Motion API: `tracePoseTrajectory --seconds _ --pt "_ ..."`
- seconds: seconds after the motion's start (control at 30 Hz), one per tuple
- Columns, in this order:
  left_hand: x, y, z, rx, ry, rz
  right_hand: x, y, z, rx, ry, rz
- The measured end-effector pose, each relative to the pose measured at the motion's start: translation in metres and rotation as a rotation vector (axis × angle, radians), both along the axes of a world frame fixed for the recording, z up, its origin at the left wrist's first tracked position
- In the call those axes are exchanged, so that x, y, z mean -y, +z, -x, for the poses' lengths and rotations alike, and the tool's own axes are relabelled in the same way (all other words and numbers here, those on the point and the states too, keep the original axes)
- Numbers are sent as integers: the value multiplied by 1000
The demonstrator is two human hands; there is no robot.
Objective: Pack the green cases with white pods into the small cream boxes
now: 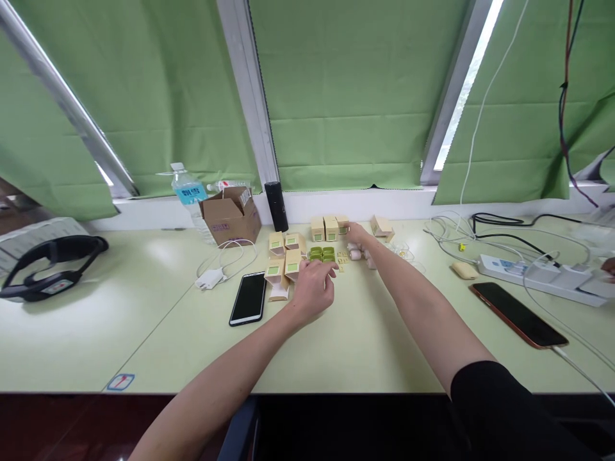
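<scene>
My right hand (356,234) reaches to the back of the table, its fingers closed at a small cream cardboard box (343,224) at the right end of a short row of boxes (324,229). My left hand (314,286) hovers nearer to me with fingers loosely bent and apart, and nothing shows in them. Just left of it stand several open small boxes (275,272) with green labels. Between the hands lies a green compartment tray (321,253), with small yellowish pieces (342,257) beside it. White-pink rolls (355,254) lie under my right wrist, partly hidden.
A black phone (248,298), a white charger (210,278), a brown carton (231,218), a water bottle (189,198) and a black cylinder (276,206) are left. Another small box (382,226), a power strip (542,278), cables and a second phone (519,314) are right. A headset (52,266) lies far left.
</scene>
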State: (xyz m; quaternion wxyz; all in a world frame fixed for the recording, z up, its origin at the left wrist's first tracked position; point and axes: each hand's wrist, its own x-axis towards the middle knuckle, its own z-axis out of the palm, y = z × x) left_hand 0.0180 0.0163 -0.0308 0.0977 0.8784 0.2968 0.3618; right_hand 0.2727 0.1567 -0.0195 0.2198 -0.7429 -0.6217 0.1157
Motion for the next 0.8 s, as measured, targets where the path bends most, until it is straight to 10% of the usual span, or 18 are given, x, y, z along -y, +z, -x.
tracePoseTrajectory --seconds 0.5,0.8 --pt "7 -6 -4 -100 -119 30 85 29 -1 83 -148 -231" --pt "17 -12 -8 -346 -349 -86 205 -22 56 328 63 46"
